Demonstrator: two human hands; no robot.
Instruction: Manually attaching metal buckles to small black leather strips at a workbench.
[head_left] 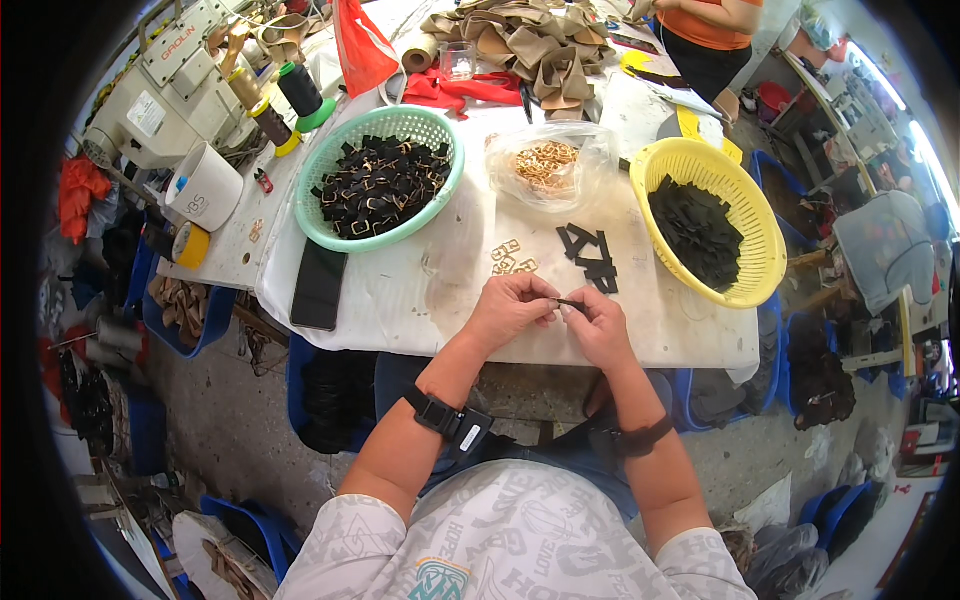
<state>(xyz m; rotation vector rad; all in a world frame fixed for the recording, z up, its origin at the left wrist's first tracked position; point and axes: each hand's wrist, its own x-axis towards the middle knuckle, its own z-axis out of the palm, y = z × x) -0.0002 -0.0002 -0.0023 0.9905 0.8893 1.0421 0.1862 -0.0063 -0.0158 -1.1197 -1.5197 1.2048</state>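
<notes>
White shirt worn, grey-printed all over | teal emblem spotted up front | short sleeves seen | left forearm: black strap buckled, dark box mounted | right forearm: dark band wrapped | blue trousers glimpsed

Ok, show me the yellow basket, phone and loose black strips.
Yellow basket (762, 240), head view: right inner wall.
Phone (318, 290), head view: mid-screen.
Loose strips (598, 269), head view: one strip's surface.

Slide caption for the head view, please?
Left hand and right hand hold a small black strip near loose gold buckles, with green basket and yellow basket beyond.
</notes>
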